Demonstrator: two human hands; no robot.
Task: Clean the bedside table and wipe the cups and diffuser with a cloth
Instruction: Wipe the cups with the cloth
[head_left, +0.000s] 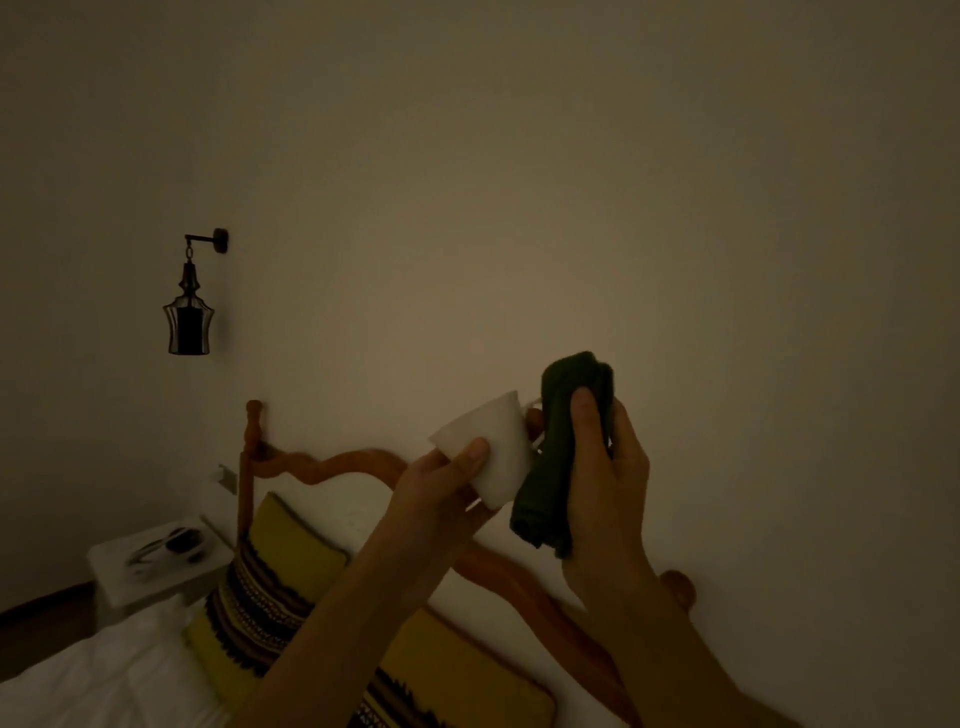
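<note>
Held up before the wall, left hand (447, 483) grips a white cup (488, 447) (tipped sideways); right hand (613, 467) clutches a dark cloth (561, 452), seemingly touching the cup's handle side.

White cup (491, 447), dark green cloth (558, 457), yellow striped pillow (270, 587).

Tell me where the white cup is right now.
In the head view the white cup is held up right of centre, gripped by the left hand, touching the dark green cloth in the right hand.
</note>
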